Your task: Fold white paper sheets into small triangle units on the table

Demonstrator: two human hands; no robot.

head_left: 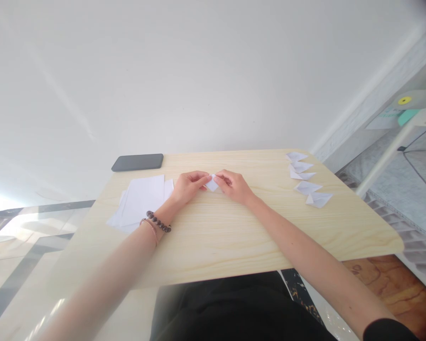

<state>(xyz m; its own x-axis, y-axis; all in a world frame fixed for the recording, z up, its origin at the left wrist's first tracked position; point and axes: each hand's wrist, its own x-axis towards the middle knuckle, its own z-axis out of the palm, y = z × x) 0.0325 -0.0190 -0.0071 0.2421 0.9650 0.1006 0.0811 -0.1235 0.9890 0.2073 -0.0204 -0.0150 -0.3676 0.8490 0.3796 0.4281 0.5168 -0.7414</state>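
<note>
A small folded piece of white paper (213, 183) is pinched between my two hands over the middle of the table. My left hand (190, 185), with beaded bracelets at the wrist, grips its left side between thumb and fingers. On its right side my right hand (233, 184) holds it the same way. The paper's lower part narrows to a point; its upper edge is partly hidden by my fingertips. Close to my left wrist lies a stack of white paper sheets (144, 199).
Several folded white paper boats (307, 187) stand in a column at the table's right. A dark phone (137, 162) lies at the back left corner. The pale wooden table (220, 241) meets a white wall behind. A metal frame (386, 156) stands beyond the right edge.
</note>
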